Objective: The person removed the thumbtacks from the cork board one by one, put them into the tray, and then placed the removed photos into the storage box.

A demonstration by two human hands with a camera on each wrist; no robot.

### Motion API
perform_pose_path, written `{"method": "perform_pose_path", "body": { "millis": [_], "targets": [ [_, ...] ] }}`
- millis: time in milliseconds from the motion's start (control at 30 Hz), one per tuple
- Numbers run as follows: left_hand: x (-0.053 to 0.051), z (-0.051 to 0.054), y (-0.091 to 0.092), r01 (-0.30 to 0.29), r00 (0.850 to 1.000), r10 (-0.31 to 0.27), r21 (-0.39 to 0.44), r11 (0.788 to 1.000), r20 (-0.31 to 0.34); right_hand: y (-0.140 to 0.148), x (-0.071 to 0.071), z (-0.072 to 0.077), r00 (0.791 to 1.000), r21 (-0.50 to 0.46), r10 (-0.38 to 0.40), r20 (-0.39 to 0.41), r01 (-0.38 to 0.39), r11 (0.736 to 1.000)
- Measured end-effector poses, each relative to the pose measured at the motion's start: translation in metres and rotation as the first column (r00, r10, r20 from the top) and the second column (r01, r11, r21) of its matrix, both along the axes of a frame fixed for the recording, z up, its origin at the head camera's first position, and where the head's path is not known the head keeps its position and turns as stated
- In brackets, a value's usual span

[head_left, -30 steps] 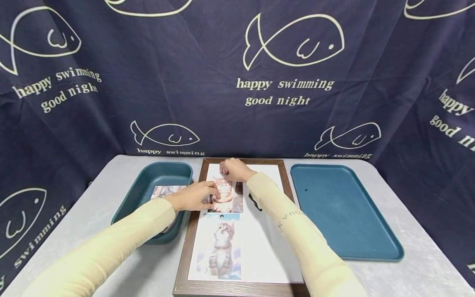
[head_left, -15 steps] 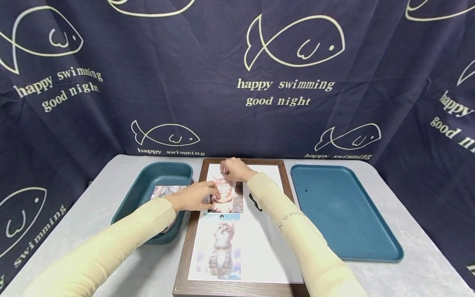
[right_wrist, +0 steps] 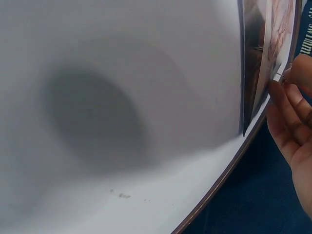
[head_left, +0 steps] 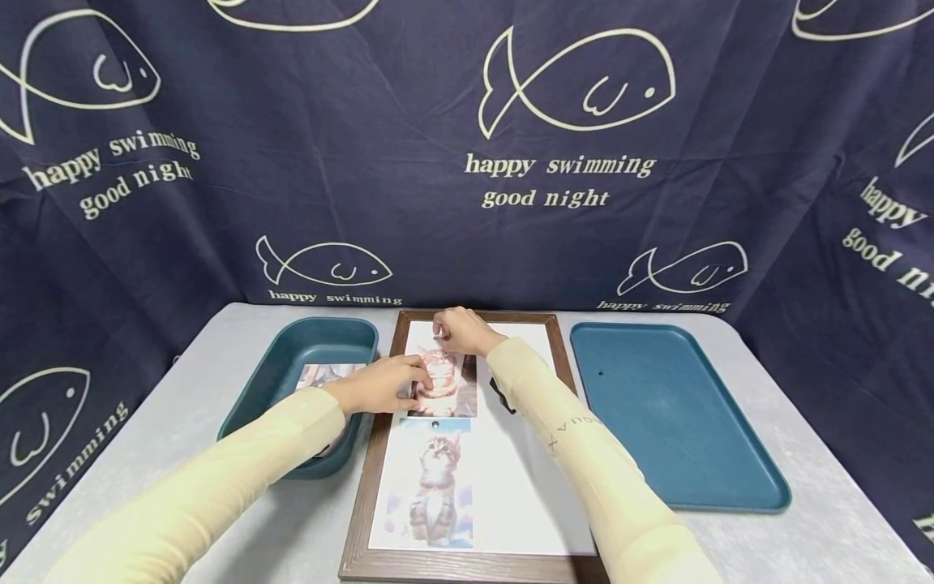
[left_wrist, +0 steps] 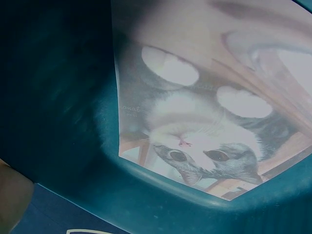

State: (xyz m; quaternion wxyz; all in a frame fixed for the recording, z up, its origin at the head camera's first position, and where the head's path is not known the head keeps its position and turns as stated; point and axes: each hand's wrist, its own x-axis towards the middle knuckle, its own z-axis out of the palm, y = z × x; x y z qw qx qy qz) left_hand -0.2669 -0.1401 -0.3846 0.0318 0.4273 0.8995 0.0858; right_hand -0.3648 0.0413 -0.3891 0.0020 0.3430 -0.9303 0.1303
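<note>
A photo of an orange cat [head_left: 440,385] lies on the white framed board [head_left: 521,487], on the upper left part. Spread over its left side, my left hand [head_left: 383,384] presses it with the fingertips. My right hand [head_left: 464,331] is at the photo's top edge. In the right wrist view, its thumb and finger pinch a thin metal pin [right_wrist: 279,74] pointing at the paper. Below lies a kitten photo [head_left: 436,487] with a dark pin head [head_left: 435,424] at its top edge. The pin's own head is hidden by my fingers.
Left of the board stands a deep teal bin [head_left: 321,327], with a grey-and-white cat photo [left_wrist: 195,122] inside. At right lies a flat teal tray [head_left: 679,414] with a small dark speck [head_left: 601,373]. A dark fish-print curtain [head_left: 576,243] hangs behind.
</note>
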Motion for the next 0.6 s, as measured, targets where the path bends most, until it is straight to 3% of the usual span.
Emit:
{"method": "perform_pose_path", "body": {
  "millis": [600],
  "targets": [
    [0.0,0.001,0.0,0.012,1.0,-0.012,0.021,1.0,0.009,0.003,0.005,0.011,1.0,-0.016,-0.012,0.019,0.012,1.0]
  ]
}}
